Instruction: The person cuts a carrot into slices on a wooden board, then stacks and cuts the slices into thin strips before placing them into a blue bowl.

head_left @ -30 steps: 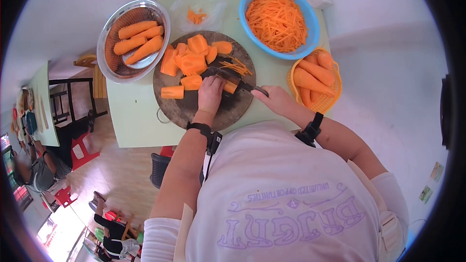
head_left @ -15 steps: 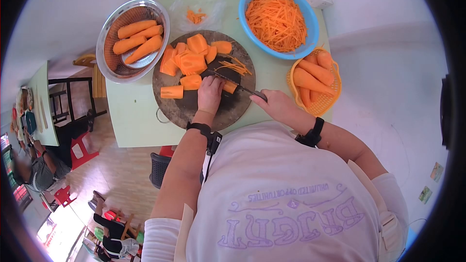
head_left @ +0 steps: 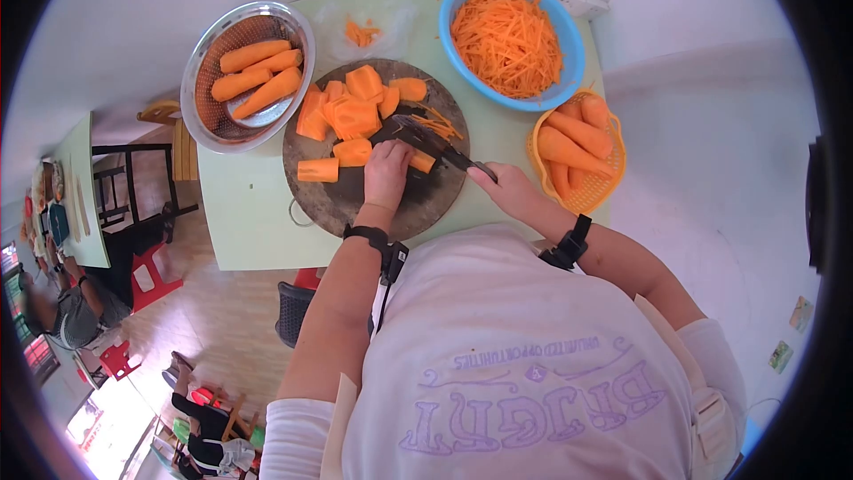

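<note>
My right hand (head_left: 517, 190) grips a kitchen knife (head_left: 425, 138) by its dark handle. The broad dark blade leans over with its flat side showing, above the round chopping board (head_left: 320, 204). Curled fingers of my left hand (head_left: 386, 174) press on a carrot piece (head_left: 422, 161) just below the blade; the hand partly covers it. Beyond the blade lie thin carrot strips (head_left: 439, 122). Carrot slices (head_left: 354, 116) are heaped on the board's far left part, and cut carrot chunks (head_left: 318, 170) rest left of my left hand.
A steel colander (head_left: 197, 116) with whole carrots stands at the far left. Shredded carrot fills a blue basin (head_left: 576, 58) at the far right, and a yellow basket (head_left: 613, 180) of carrots sits nearer. A plastic bag (head_left: 397, 20) with scraps lies behind the board. Other people are in the background.
The knife blade has turned from nearly edge-on to showing its flat side, and my right hand has shifted slightly. My left hand stays on the carrot piece. The view has shifted a little.
</note>
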A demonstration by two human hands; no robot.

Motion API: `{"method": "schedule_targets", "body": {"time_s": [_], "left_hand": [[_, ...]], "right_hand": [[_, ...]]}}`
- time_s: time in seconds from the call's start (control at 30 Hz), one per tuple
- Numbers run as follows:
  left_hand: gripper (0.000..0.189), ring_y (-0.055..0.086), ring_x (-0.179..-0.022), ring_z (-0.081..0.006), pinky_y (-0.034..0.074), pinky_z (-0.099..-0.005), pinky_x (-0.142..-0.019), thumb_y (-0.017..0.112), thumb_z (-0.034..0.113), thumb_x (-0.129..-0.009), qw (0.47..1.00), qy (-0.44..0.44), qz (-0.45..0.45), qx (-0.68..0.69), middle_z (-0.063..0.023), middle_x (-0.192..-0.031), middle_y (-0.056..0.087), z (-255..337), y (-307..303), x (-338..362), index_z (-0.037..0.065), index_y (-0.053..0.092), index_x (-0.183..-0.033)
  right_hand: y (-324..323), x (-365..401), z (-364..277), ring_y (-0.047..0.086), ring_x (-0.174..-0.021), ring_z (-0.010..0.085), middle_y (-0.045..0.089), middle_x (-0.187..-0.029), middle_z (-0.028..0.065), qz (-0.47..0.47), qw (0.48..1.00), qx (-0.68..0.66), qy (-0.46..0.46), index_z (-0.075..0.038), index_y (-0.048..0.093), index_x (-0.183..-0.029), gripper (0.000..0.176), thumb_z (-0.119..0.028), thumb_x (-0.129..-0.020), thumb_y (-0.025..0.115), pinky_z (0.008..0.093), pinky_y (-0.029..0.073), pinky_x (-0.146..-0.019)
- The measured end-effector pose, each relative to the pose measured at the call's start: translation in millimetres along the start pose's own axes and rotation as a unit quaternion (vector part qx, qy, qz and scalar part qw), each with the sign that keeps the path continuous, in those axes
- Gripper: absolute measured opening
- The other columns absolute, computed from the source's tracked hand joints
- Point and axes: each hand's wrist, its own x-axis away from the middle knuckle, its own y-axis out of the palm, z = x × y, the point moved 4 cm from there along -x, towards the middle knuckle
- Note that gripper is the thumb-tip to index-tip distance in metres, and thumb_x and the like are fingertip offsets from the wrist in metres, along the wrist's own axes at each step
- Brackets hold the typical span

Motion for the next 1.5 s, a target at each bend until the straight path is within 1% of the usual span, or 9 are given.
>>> {"method": "schedule_targets", "body": {"time_s": [0.1, 0.53, 0.6, 0.83, 1.0, 1.1, 1.23, 1.43, 1.5], "left_hand": [[0.006, 0.062, -0.087, -0.0279, 0.052, -0.0371, -0.076, 0.069, 0.008, -0.081, 1.000, -0.010, -0.001, 0.001, -0.0081, -0.089, 0.064, -1.3, 1.9, 1.5, 0.007, 0.067, -0.086], [0.007, 0.060, -0.083, -0.0288, 0.051, -0.0381, -0.073, 0.071, 0.008, -0.079, 1.000, -0.006, 0.007, -0.015, -0.0085, -0.085, 0.061, -3.4, 3.6, 2.6, 0.007, 0.066, -0.085], [0.007, 0.060, -0.083, -0.0290, 0.051, -0.0381, -0.072, 0.070, 0.008, -0.079, 1.000, -0.007, 0.007, -0.016, -0.0086, -0.085, 0.061, -3.7, 3.5, 2.5, 0.007, 0.066, -0.085], [0.007, 0.060, -0.082, -0.0297, 0.051, -0.0384, -0.072, 0.070, 0.007, -0.079, 1.000, -0.004, 0.008, -0.005, -0.0087, -0.086, 0.062, -2.9, 2.4, 1.7, 0.007, 0.066, -0.085], [0.007, 0.060, -0.084, -0.0284, 0.051, -0.0375, -0.074, 0.070, 0.007, -0.080, 1.000, -0.003, -0.001, 0.003, -0.0078, -0.087, 0.063, -4.2, 4.3, 1.9, 0.008, 0.066, -0.086], [0.008, 0.061, -0.086, -0.0276, 0.051, -0.0372, -0.074, 0.070, 0.007, -0.080, 1.000, 0.002, 0.005, 0.004, -0.0069, -0.089, 0.063, -4.3, 5.0, 2.8, 0.009, 0.066, -0.087], [0.008, 0.061, -0.086, -0.0277, 0.051, -0.0373, -0.075, 0.070, 0.007, -0.080, 1.000, 0.000, 0.007, 0.009, -0.0070, -0.091, 0.064, -3.9, 3.3, 3.0, 0.009, 0.066, -0.087], [0.008, 0.061, -0.086, -0.0299, 0.050, -0.0384, -0.075, 0.069, 0.006, -0.080, 1.000, -0.011, 0.005, 0.004, -0.0091, -0.089, 0.064, -4.0, 2.3, 4.2, 0.007, 0.066, -0.087], [0.008, 0.060, -0.086, -0.0302, 0.050, -0.0387, -0.075, 0.069, 0.006, -0.080, 1.000, -0.015, 0.003, 0.003, -0.0093, -0.089, 0.063, -2.3, 1.3, 3.4, 0.007, 0.065, -0.087]], "right_hand": [[-2.8, 7.3, -4.1, 0.058, -0.067, 0.0302, 0.062, -0.074, 0.0199, -0.008, 0.999, 0.054, -0.001, 0.005, 0.063, -0.091, 0.047, -0.041, -0.099, 0.053, 0.0404, 0.047, -0.067], [-2.8, 11.0, -20.7, 0.062, -0.077, 0.0404, 0.065, -0.080, 0.0251, -0.040, 0.994, 0.105, 0.002, 0.005, 0.065, -0.096, 0.052, -0.045, -0.099, 0.050, 0.0448, 0.049, -0.072], [0.3, 8.9, -16.6, 0.063, -0.081, 0.0415, 0.066, -0.082, 0.0240, -0.024, 0.994, 0.110, 0.001, 0.003, 0.065, -0.089, 0.059, -0.054, -0.096, 0.049, 0.0479, 0.049, -0.074], [10.2, -1.5, -6.2, 0.064, -0.081, 0.0410, 0.066, -0.083, 0.0234, -0.035, 0.992, 0.120, 0.019, 0.002, 0.064, -0.092, 0.059, -0.055, -0.095, 0.049, 0.0475, 0.050, -0.074], [-9.0, -12.5, 2.7, 0.061, -0.070, 0.0379, 0.063, -0.075, 0.0221, -0.027, 0.998, 0.046, -0.016, 0.004, 0.064, -0.084, 0.060, -0.054, -0.096, 0.050, 0.0451, 0.048, -0.067], [-19.8, -16.5, 2.2, 0.059, -0.066, 0.0341, 0.061, -0.071, 0.0205, -0.039, 0.998, -0.022, 0.046, 0.004, 0.064, -0.082, 0.060, -0.052, -0.096, 0.051, 0.0432, 0.047, -0.065], [-24.5, -16.6, -5.0, 0.059, -0.066, 0.0313, 0.060, -0.070, 0.0191, -0.047, 0.998, 0.000, 0.029, 0.004, 0.065, -0.085, 0.059, -0.052, -0.096, 0.051, 0.0419, 0.047, -0.064], [-16.9, 3.9, -13.5, 0.061, -0.071, 0.0379, 0.063, -0.075, 0.0229, -0.051, 0.994, 0.095, -0.010, 0.004, 0.064, -0.084, 0.057, -0.051, -0.096, 0.052, 0.0443, 0.047, -0.068], [-14.9, 9.6, -13.8, 0.059, -0.069, 0.0337, 0.061, -0.073, 0.0212, -0.050, 0.994, 0.098, -0.023, 0.005, 0.062, -0.086, 0.052, -0.044, -0.098, 0.051, 0.0421, 0.047, -0.068]]}}
